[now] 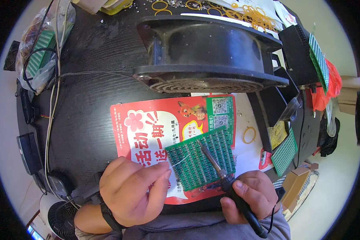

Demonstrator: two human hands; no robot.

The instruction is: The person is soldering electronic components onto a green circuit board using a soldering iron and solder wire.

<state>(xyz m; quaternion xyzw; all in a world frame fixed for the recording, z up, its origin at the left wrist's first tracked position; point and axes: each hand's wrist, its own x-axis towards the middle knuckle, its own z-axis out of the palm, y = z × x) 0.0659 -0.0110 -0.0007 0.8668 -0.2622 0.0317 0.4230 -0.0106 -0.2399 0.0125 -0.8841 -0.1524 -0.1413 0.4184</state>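
Note:
A green circuit board panel (196,168), covered in rows of small parts, lies tilted on a red and white printed sheet (126,120). My right hand (250,196) is wrapped round the black handle of a soldering iron (216,162). Its metal tip points at the board's upper edge; whether it touches cannot be made out. Pinched between thumb and forefinger of my left hand (136,190) is a thin silvery solder wire (179,161), its free end reaching over the left part of the board. A dark band circles my left wrist.
Beyond the board stands a black fan (208,48). At right, a black stand (274,100) holds a yellow sponge (279,134), with another green board (285,154) beside it. Rubber bands (252,16) lie at the back. A plastic bag (44,52) and cables (54,104) occupy the left.

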